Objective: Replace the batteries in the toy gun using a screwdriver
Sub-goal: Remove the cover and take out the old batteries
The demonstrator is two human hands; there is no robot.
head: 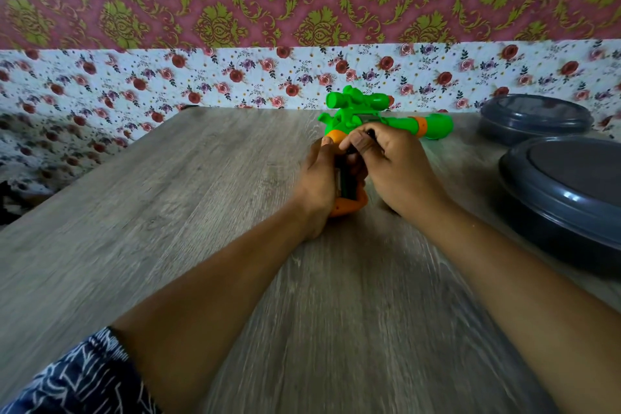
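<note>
A green toy gun (pixel 433 124) with an orange grip (pixel 349 205) lies on the wooden table (pixel 201 212), barrel pointing right, scope on top. My left hand (pixel 319 185) holds the orange grip from the left. My right hand (pixel 393 168) curls over the grip from the right, its fingers pinching a small dark object (pixel 351 148) at the open battery compartment. A dark battery (pixel 346 181) shows between my hands inside the grip. No screwdriver is visible.
Two round dark grey lidded containers stand at the right, one near the wall (pixel 534 121) and a larger one (pixel 568 191) at the table's right edge. A floral-papered wall (pixel 235 77) runs behind the table.
</note>
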